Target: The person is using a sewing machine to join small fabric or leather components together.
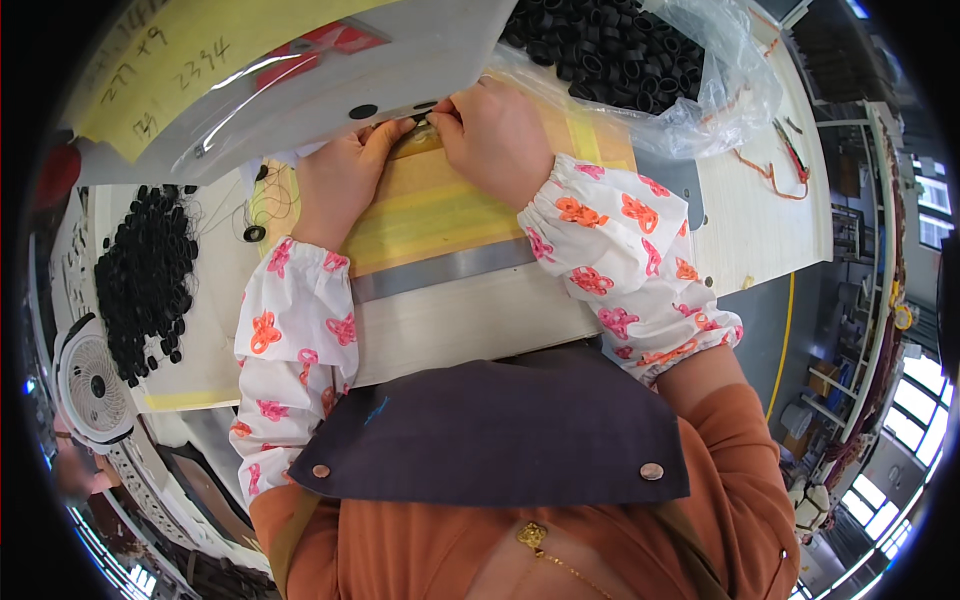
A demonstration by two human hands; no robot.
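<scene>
STEP: fitting a small dark part, judged | LEFT: left hand (340,180) pinched on small dark part (425,122) | RIGHT: right hand (495,135) pinched on it too | WHERE: part at grey machine housing's (330,95) lower edge, above yellow-taped wooden surface (430,215) | NEXT: calls for steady fingertip alignment | NEAR: loose black rubber rings (145,270) left of housing

It was a factory workroom. A long workbench (760,230) held a heap of small black rings (145,270) and a clear bag (640,60) full of more. A little fan (95,385) sat at the side. The worker wore sleeve covers (625,260) and an apron (500,430). Big windows (915,410) lined the far wall.
</scene>
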